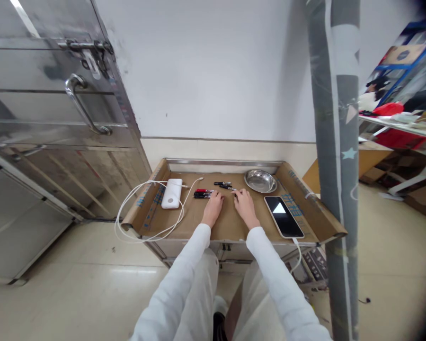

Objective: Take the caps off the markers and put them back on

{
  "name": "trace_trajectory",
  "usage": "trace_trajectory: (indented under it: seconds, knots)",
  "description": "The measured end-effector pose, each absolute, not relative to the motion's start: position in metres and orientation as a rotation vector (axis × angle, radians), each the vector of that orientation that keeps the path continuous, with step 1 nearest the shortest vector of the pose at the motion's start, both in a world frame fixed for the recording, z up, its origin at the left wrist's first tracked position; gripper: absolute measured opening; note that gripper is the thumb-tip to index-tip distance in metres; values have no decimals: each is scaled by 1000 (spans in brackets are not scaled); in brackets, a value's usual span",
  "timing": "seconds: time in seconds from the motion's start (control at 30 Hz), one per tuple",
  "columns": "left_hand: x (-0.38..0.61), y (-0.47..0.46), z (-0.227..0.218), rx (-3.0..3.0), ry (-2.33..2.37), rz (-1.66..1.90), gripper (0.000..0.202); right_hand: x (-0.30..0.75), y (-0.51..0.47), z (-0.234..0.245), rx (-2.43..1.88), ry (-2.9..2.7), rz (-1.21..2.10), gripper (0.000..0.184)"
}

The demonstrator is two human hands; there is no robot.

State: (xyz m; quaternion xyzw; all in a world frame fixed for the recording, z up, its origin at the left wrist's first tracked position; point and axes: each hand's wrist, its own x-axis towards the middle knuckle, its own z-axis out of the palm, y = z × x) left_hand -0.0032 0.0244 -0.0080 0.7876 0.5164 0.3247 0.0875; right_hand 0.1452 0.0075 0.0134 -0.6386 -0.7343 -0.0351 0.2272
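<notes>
Both my hands rest on a low table covered in brown cardboard [230,222]. My left hand [213,205] lies palm down with fingers stretched, its fingertips next to a cluster of red and black markers [203,193]. My right hand [244,202] also lies flat, its fingertips touching a small black pen [228,187]. Another black marker [222,183] lies just beyond it. Neither hand grips anything.
A round steel dish [260,181] sits at the back right. A smartphone [283,216] with a lit screen lies at the right, cabled. A white power bank [172,192] with a looping white cable [135,222] lies at the left. A grey pole [335,156] stands right; a steel cabinet [57,118] left.
</notes>
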Motion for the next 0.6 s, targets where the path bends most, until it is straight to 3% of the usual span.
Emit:
trace_trajectory:
  seconds: [0.27,0.47,0.6]
  knots:
    - [-4,24,-7,2319,1526,975,14,146,16,5,-1802,-1928,-55,21]
    - [-5,24,-8,2295,1470,994,14,142,10,-5,-1423,-2006,137,31]
    - [-5,24,-9,2303,1464,991,14,143,12,-10,-1387,-1896,155,34]
